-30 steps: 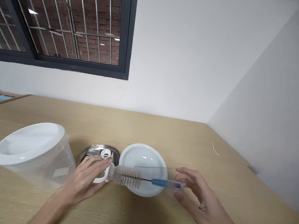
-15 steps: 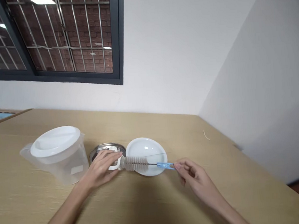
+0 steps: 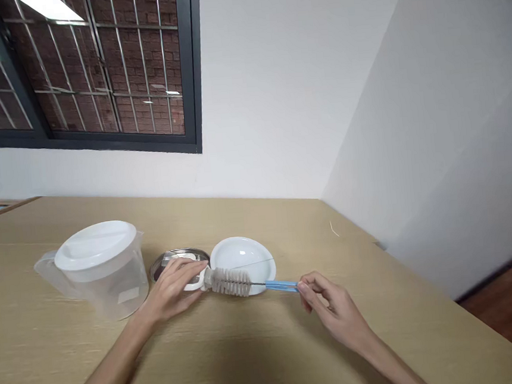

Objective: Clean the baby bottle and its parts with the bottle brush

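My right hand pinches the blue handle of a bottle brush that lies level above the table, its grey bristles pointing left. The bristle tip meets a small clear bottle with a white cap lying on its side. My left hand rests over that bottle and grips it. Right behind the brush sits a white plate, and a small steel dish lies behind my left hand.
A clear plastic pitcher with a white lid stands at the left on the wooden table. White walls meet in a corner at the back right. A barred window is at the upper left. The table's right edge drops to a dark floor.
My right hand closed on the brush handle, where a second ago its fingers were spread beside it. The view pulled back and upward. The left hand stayed on the bottle.
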Demonstrator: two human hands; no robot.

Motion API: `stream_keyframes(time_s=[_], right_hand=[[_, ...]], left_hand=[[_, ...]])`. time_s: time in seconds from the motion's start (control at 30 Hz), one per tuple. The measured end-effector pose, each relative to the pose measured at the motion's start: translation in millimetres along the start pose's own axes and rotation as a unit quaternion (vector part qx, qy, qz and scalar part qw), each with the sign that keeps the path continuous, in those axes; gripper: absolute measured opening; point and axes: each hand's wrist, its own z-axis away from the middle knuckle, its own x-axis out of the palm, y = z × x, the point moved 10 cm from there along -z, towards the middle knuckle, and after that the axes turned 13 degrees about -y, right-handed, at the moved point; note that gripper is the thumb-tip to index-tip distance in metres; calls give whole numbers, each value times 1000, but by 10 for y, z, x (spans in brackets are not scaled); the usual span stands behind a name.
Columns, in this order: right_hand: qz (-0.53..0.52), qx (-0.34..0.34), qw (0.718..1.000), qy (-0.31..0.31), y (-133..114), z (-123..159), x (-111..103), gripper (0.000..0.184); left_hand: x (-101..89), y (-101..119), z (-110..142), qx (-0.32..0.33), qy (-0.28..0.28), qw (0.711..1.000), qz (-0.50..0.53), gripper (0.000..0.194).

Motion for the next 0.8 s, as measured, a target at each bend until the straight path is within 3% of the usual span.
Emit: stream_keyframes(time_s=[0.1,0.2,0.3,0.5,0.8], right_hand=[[-34,38,998,-24,-19,-21,99,39],[-54,55,997,-5,28,-38,77,31],[-73,56,996,18,138,-51,17,40],[-85,48,995,13,290,-191,-17,40],[-71,60,996,2,161,-611,-21,46]], left_hand=[[-5,13,0,8,-1,1000,-9,50],[13,-11,9,-6,-12,1000,-14,50],[48,-63,35,-31,-25,999,-14,52],[139,-244,51,-96,-71,992,26,51],[-18,-200,-60,-72,-54,996,-16,50]])
